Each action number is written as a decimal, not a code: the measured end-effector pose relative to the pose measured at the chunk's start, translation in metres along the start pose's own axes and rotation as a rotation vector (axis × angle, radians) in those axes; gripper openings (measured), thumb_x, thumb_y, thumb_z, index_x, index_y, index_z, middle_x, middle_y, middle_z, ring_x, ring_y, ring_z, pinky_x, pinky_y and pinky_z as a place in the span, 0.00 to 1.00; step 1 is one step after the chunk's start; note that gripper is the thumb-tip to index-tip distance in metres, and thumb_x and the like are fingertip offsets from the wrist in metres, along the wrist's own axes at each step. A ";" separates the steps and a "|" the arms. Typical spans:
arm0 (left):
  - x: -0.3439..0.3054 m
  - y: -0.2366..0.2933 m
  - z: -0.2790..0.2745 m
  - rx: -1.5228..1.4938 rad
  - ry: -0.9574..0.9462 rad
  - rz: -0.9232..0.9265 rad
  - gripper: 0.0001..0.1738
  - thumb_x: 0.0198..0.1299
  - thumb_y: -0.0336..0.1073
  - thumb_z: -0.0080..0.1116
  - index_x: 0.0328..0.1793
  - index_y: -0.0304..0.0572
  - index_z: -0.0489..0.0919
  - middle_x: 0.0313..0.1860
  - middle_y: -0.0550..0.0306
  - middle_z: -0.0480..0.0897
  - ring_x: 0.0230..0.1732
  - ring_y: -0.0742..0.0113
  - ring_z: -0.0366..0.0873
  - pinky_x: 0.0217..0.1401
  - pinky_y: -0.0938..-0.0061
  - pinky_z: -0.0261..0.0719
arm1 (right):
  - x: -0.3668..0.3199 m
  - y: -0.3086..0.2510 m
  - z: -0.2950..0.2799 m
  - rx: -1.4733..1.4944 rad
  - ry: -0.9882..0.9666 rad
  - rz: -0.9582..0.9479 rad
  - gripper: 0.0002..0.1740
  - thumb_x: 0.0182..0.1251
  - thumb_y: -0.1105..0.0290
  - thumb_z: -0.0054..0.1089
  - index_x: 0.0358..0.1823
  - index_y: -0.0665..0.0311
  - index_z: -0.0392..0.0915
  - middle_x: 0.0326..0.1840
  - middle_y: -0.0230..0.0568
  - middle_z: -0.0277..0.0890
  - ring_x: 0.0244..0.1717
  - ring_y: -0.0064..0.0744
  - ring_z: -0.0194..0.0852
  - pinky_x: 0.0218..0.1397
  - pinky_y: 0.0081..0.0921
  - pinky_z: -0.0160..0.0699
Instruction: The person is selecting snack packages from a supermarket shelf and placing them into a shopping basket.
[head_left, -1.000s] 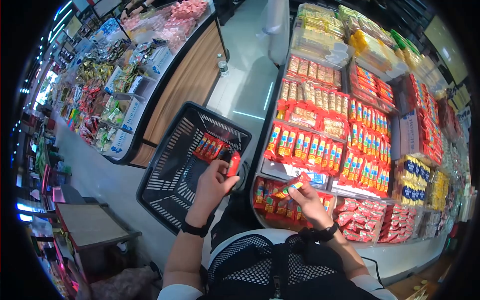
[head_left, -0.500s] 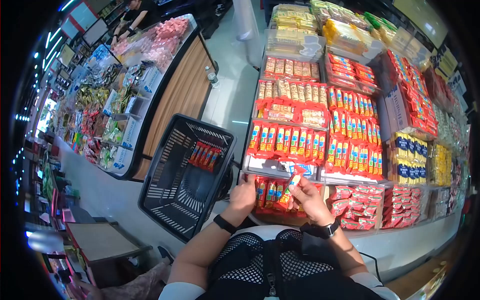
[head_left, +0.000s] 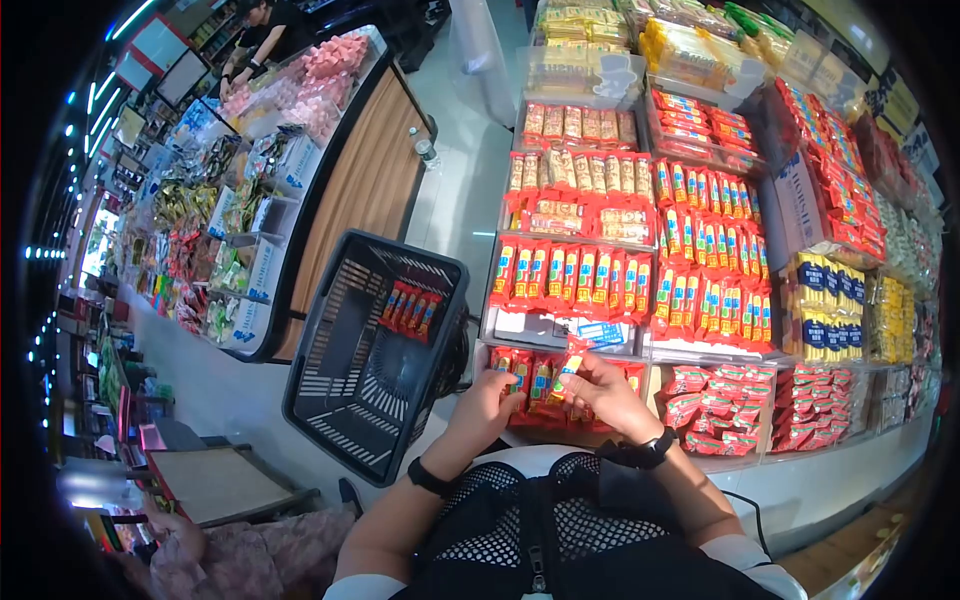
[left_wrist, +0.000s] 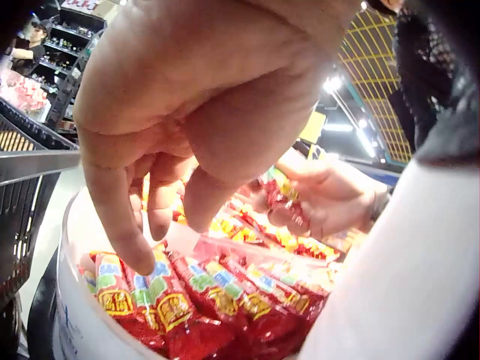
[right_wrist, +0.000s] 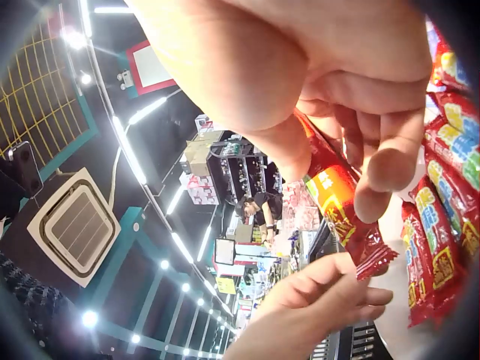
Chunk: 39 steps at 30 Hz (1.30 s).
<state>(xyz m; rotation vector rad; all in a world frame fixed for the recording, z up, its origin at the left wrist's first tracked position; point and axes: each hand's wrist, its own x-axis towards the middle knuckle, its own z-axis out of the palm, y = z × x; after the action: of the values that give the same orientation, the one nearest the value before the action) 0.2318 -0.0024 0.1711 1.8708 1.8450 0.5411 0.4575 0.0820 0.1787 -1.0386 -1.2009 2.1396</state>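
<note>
My right hand (head_left: 613, 397) pinches a red-wrapped snack bar (right_wrist: 334, 199) between thumb and fingers, over the front bin of the display. The bar has a yellow label and a crimped red end. Close to its left, my left hand (head_left: 483, 408) hangs over the same bin with fingers pointing down and nothing held. In the left wrist view its index fingertip is right at the red snack bars (left_wrist: 180, 300) lying there. Left of both hands, several matching red bars (head_left: 409, 312) lie inside a dark shopping basket (head_left: 318, 385).
Stepped bins of red-wrapped bars (head_left: 570, 275) rise behind the front bin. Bins of small red packets (head_left: 715, 410) stand to the right. A wood-sided candy counter (head_left: 350, 180) is at left, with a person (head_left: 265, 35) beyond it. A bottle (head_left: 425, 148) stands on the floor.
My left hand, which held a red bar over the basket a second ago, has let it go and moved right to the front bin. My right hand still holds its bar, now slightly left.
</note>
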 end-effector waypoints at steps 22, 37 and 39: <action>0.006 -0.012 0.027 0.203 0.016 -0.132 0.15 0.56 0.35 0.67 0.43 0.32 0.77 0.34 0.42 0.83 0.35 0.43 0.87 0.38 0.58 0.87 | 0.016 0.005 0.025 -0.172 -0.091 0.160 0.17 0.76 0.71 0.58 0.62 0.69 0.74 0.35 0.37 0.82 0.30 0.25 0.83 0.31 0.23 0.82; 0.060 -0.060 -0.066 -0.097 0.479 -0.139 0.09 0.62 0.31 0.67 0.47 0.38 0.83 0.39 0.48 0.82 0.37 0.51 0.83 0.41 0.66 0.81 | 0.017 -0.003 0.024 -0.191 -0.032 0.248 0.13 0.73 0.71 0.61 0.56 0.69 0.78 0.35 0.33 0.81 0.31 0.20 0.79 0.36 0.20 0.80; 0.076 -0.101 -0.088 -0.149 0.509 -0.324 0.10 0.61 0.31 0.68 0.48 0.38 0.84 0.40 0.48 0.83 0.38 0.53 0.83 0.43 0.67 0.81 | 0.018 -0.005 0.022 -0.200 -0.009 0.259 0.14 0.73 0.72 0.61 0.56 0.70 0.78 0.36 0.33 0.81 0.32 0.20 0.80 0.37 0.19 0.80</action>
<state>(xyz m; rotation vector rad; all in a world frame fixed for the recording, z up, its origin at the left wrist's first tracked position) 0.1008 0.0773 0.1823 1.3769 2.2911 1.0740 0.4290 0.0857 0.1831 -1.3366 -1.3721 2.2517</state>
